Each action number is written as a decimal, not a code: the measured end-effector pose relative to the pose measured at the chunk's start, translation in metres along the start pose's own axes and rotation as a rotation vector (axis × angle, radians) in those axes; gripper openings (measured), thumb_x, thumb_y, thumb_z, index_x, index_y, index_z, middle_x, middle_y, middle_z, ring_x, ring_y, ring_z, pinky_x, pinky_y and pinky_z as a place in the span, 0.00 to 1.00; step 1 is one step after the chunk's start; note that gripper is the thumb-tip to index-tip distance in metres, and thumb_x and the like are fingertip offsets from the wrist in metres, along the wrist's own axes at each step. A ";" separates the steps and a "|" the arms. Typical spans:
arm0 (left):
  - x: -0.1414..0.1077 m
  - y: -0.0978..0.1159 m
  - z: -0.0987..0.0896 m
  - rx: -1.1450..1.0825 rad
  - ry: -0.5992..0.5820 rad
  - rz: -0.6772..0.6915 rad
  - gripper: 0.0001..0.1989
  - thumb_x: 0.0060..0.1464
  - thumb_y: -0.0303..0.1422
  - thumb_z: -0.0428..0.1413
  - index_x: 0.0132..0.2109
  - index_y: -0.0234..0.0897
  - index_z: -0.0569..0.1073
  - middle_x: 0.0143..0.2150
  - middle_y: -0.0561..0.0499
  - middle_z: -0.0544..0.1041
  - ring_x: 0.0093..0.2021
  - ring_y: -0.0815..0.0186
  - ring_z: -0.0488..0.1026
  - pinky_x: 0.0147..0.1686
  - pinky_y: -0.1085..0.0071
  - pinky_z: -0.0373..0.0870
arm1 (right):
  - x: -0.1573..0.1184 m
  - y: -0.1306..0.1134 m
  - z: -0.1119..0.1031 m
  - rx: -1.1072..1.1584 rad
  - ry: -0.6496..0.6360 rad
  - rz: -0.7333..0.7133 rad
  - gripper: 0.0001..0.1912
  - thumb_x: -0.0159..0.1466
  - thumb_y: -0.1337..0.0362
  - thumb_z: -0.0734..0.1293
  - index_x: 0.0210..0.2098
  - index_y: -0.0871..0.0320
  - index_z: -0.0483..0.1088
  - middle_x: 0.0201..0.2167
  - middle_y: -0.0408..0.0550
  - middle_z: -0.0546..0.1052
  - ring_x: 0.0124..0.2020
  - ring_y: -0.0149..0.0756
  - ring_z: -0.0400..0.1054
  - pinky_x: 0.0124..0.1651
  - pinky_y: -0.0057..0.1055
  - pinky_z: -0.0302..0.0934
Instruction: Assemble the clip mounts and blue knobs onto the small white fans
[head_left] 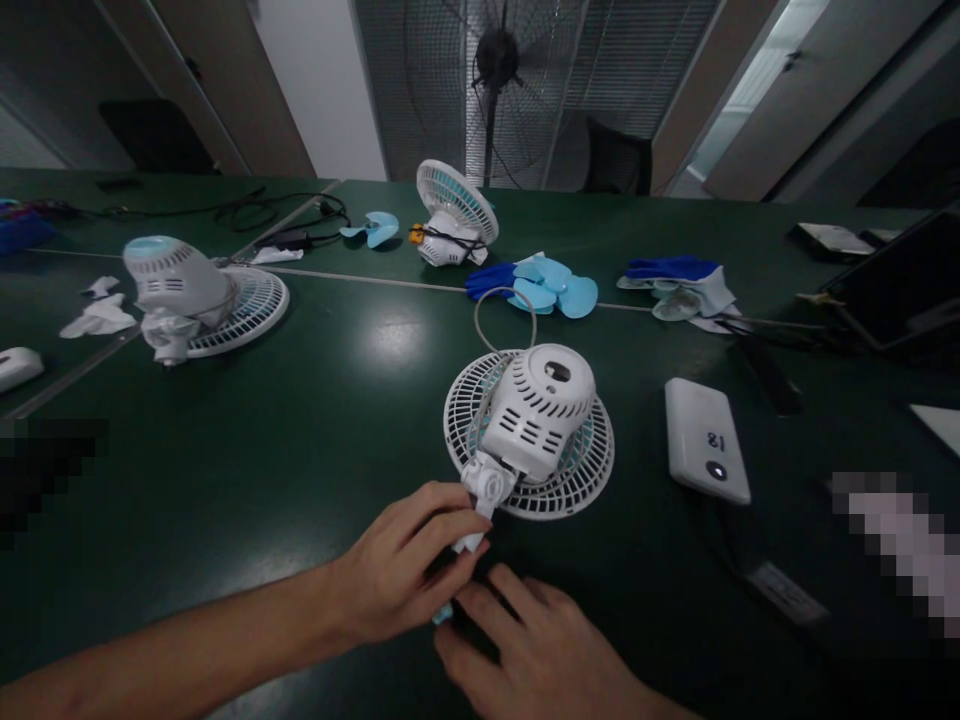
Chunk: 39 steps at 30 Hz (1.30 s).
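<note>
A small white clip fan (540, 410) lies grille-down on the dark green table, its vented motor housing facing up. My left hand (412, 560) is closed around the white jointed bracket (487, 485) at the fan's near end. Just below, my right hand (536, 640) has its fingers curled in a pinch. A small light-blue piece (443, 613) shows at its fingertips, mostly hidden between both hands. A thin pale cord (478, 318) loops up behind the fan.
Another fan (180, 290) lies at left; a third (454, 215) sits at the back. Light-blue fan blades (555, 288) and blue-and-white gloves (675, 285) lie beyond my fan. A white power bank (706, 440) is at right. Black cables (277, 215) run along the back left.
</note>
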<state>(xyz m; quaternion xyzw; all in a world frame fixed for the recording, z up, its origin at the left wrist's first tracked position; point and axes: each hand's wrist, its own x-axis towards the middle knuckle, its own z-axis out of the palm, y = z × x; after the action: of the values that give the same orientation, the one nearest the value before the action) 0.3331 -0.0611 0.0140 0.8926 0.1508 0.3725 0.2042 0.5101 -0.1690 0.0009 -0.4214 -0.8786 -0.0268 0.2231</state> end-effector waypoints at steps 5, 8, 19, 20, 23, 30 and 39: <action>0.000 0.000 -0.001 -0.011 0.013 -0.012 0.13 0.62 0.19 0.59 0.53 0.29 0.73 0.48 0.42 0.75 0.47 0.64 0.75 0.44 0.72 0.77 | -0.002 0.014 -0.015 0.280 0.211 0.045 0.05 0.70 0.69 0.65 0.44 0.56 0.69 0.36 0.47 0.81 0.33 0.35 0.75 0.29 0.28 0.70; 0.001 0.000 -0.002 -0.029 -0.002 0.004 0.15 0.61 0.19 0.59 0.54 0.28 0.72 0.48 0.41 0.75 0.47 0.63 0.75 0.44 0.71 0.77 | -0.005 0.027 -0.025 0.558 0.435 0.224 0.18 0.68 0.72 0.67 0.56 0.56 0.66 0.44 0.49 0.80 0.42 0.37 0.78 0.42 0.31 0.78; -0.001 -0.001 -0.001 -0.026 -0.017 0.001 0.15 0.61 0.19 0.59 0.55 0.28 0.72 0.49 0.40 0.75 0.48 0.63 0.75 0.45 0.70 0.77 | -0.002 0.047 -0.013 1.072 0.565 0.528 0.13 0.70 0.75 0.66 0.49 0.51 0.72 0.51 0.48 0.80 0.33 0.31 0.80 0.32 0.29 0.80; -0.001 -0.001 0.000 -0.027 -0.018 0.001 0.15 0.61 0.19 0.59 0.55 0.28 0.72 0.49 0.40 0.75 0.48 0.63 0.76 0.45 0.70 0.77 | -0.002 0.046 -0.012 1.070 0.561 0.528 0.12 0.71 0.75 0.65 0.48 0.51 0.71 0.50 0.48 0.80 0.31 0.30 0.79 0.31 0.29 0.80; -0.002 -0.002 0.001 -0.024 -0.012 0.015 0.15 0.62 0.20 0.58 0.55 0.28 0.72 0.49 0.40 0.75 0.47 0.62 0.76 0.44 0.70 0.78 | -0.001 0.045 -0.011 1.077 0.560 0.521 0.11 0.72 0.73 0.65 0.48 0.52 0.70 0.51 0.50 0.81 0.32 0.32 0.80 0.31 0.30 0.80; -0.001 -0.002 0.000 -0.016 -0.005 0.016 0.14 0.62 0.20 0.58 0.55 0.28 0.72 0.48 0.41 0.75 0.48 0.63 0.76 0.45 0.70 0.77 | 0.002 0.047 -0.011 1.002 0.574 0.592 0.09 0.72 0.71 0.65 0.49 0.53 0.70 0.49 0.50 0.81 0.30 0.31 0.78 0.28 0.29 0.79; -0.002 -0.001 0.001 -0.012 0.011 0.004 0.15 0.62 0.19 0.58 0.55 0.28 0.72 0.49 0.40 0.75 0.48 0.63 0.75 0.47 0.70 0.77 | -0.001 0.048 -0.009 0.855 0.576 0.625 0.08 0.72 0.70 0.65 0.48 0.53 0.70 0.39 0.46 0.81 0.30 0.31 0.78 0.30 0.27 0.77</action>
<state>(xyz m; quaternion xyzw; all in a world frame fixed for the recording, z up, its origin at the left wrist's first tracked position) 0.3323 -0.0611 0.0118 0.8897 0.1477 0.3787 0.2079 0.5500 -0.1406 0.0022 -0.5083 -0.5505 0.2825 0.5990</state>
